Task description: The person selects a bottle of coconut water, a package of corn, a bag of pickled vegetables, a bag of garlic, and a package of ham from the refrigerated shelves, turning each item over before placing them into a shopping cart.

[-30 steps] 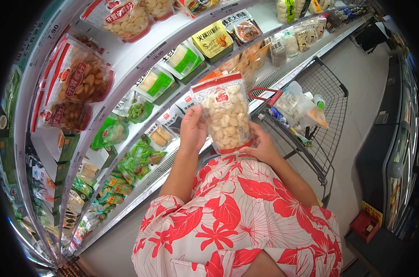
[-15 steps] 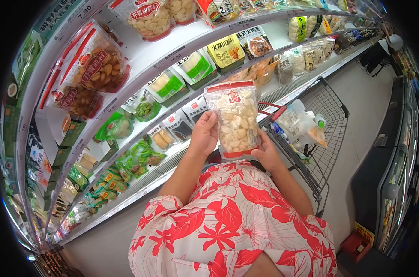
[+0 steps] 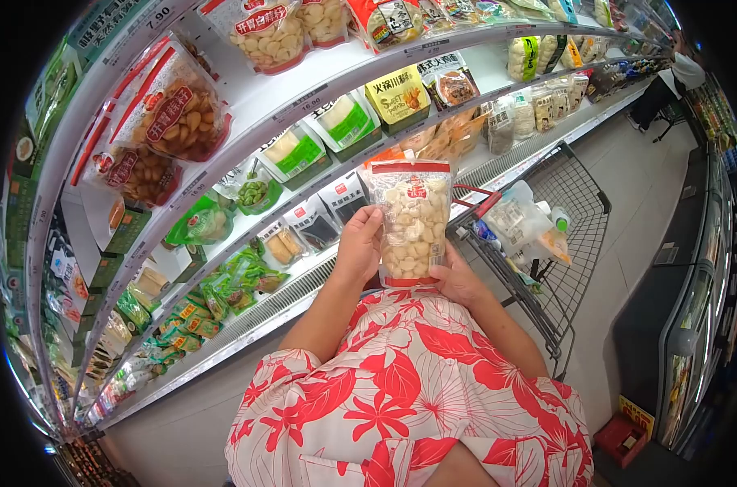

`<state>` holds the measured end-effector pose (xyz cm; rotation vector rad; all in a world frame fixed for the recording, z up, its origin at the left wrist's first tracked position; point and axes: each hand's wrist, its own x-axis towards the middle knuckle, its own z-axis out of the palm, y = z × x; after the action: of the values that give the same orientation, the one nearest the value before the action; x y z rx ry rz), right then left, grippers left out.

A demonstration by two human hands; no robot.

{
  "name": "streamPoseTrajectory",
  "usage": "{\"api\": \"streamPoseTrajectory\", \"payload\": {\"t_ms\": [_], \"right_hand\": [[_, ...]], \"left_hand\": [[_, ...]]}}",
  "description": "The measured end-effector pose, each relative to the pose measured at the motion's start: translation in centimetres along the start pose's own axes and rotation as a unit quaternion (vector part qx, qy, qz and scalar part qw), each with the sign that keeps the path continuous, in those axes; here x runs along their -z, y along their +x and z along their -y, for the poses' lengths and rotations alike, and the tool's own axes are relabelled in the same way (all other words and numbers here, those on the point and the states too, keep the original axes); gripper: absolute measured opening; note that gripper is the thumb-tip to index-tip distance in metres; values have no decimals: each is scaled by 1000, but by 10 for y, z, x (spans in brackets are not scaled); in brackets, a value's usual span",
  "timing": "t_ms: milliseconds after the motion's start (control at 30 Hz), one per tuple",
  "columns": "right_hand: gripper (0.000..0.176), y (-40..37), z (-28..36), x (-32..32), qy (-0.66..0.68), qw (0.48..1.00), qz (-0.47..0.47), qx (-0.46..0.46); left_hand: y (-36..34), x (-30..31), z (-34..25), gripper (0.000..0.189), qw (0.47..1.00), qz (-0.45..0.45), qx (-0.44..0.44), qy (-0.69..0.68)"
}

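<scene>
Between my two hands is a clear bag of garlic cloves (image 3: 415, 223), upright in front of my chest, with a red top band and a red bottom edge. My left hand (image 3: 360, 243) grips its left side, thumb on the front. My right hand (image 3: 456, 276) holds the lower right corner, its fingers partly behind the bag. Brown pickled garlic bags (image 3: 178, 118) sit on the shelf to the left. Similar white garlic bags (image 3: 269, 40) lie on the shelf above.
A wire shopping cart (image 3: 575, 219) with bagged goods (image 3: 519, 219) stands at my right. Refrigerated shelves (image 3: 303, 105) curve along the left and front. Dark freezer cases (image 3: 657, 308) line the right side. A person (image 3: 669, 85) is farther down the aisle. A red box (image 3: 622, 438) is at lower right.
The bag has come slightly lower and stands straighter, both hands still on it. The person down the aisle shows more fully.
</scene>
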<state>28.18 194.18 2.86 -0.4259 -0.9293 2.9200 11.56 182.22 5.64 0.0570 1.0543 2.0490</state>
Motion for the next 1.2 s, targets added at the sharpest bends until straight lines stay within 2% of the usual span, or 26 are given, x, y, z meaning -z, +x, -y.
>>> {"api": "streamPoseTrajectory", "payload": {"t_ms": [200, 300, 333, 367, 400, 433, 500, 567, 600, 633, 667, 700, 733, 767, 800, 833, 867, 900, 933, 967, 1000, 1033, 1067, 1100, 1167, 1200], "right_hand": [[87, 0, 2, -4, -4, 1000, -3, -22], [85, 0, 5, -4, -17, 1000, -1, -21], [85, 5, 10, -12, -29, 999, 9, 16], [85, 9, 10, -21, -32, 999, 10, 42], [85, 16, 19, -29, -41, 997, 16, 57], [84, 20, 27, -39, -112, 990, 9, 90], [83, 25, 39, -59, -182, 977, 4, 108], [78, 20, 54, -88, -440, 879, -38, 179], [76, 7, 66, -111, -560, 797, 3, 228], [74, -4, 75, -132, -661, 697, 44, 275], [70, -7, 75, -138, -719, 601, 73, 341], [70, -11, 77, -141, -713, 605, 67, 348], [67, -14, 82, -143, -711, 599, 141, 339], [65, -18, 88, -143, -709, 588, 217, 323], [56, -22, 91, -143, -656, 685, 178, 262], [56, -14, 92, -138, -661, 679, 181, 262], [53, 0, 86, -125, -545, 792, 47, 272], [51, 9, 76, -112, -409, 871, -88, 258], [49, 15, 72, -104, -346, 919, -48, 183], [49, 18, 69, -101, -348, 919, -45, 178], [52, 19, 66, -100, -240, 969, 16, 55], [55, 20, 64, -101, -124, 987, 76, -70], [62, 22, 60, -105, -127, 986, 83, -66], [62, 24, 54, -107, -129, 986, 83, -66], [68, 32, 50, -110, -193, 976, 97, 9], [73, 34, 54, -118, -182, 977, 107, 25]], "left_hand": [[1, 8, 4, 13, 1000, -3, 0, -8], [5, 16, 5, 17, 997, 10, -34, 69], [5, 2, 0, 27, 986, -30, -59, 151], [14, 9, 11, 39, 966, -47, -130, 220], [-3, -21, -9, 53, 958, -54, -134, 247], [8, 2, 1, 65, 883, -78, -192, 421], [-9, -22, -19, 76, 713, -95, -349, 600], [-22, -43, -34, 84, 781, 5, -340, 524], [-34, -61, -50, 87, 844, 62, -331, 418], [-28, -43, -47, 96, 933, 129, -201, 271], [-30, -28, -50, 100, 969, 186, -104, 125], [-24, -24, -59, 104, 970, 241, -16, -25], [-24, -39, -67, 110, 939, 306, 12, -160], [-20, -38, -69, 103, 895, 374, 26, -243], [-19, -42, -68, 103, 876, 380, 18, -296], [-19, -45, -66, 102, 855, 383, 9, -350], [-16, -42, -68, 102, 852, 384, 3, -356], [-16, -29, -67, 102, 877, 369, 0, -309], [-15, -21, -66, 101, 899, 357, 3, -253], [-13, -15, -63, 101, 900, 354, -1, -256], [-10, -8, -61, 98, 913, 313, -2, -261], [-7, -3, -58, 94, 925, 271, -2, -266], [-3, 1, -56, 89, 899, 328, 4, -292], [-2, 5, -55, 89, 898, 329, 3, -293], [0, 5, -60, 83, 922, 302, 27, -241], [5, 2, -70, 77, 924, 333, 22, -190]]}}
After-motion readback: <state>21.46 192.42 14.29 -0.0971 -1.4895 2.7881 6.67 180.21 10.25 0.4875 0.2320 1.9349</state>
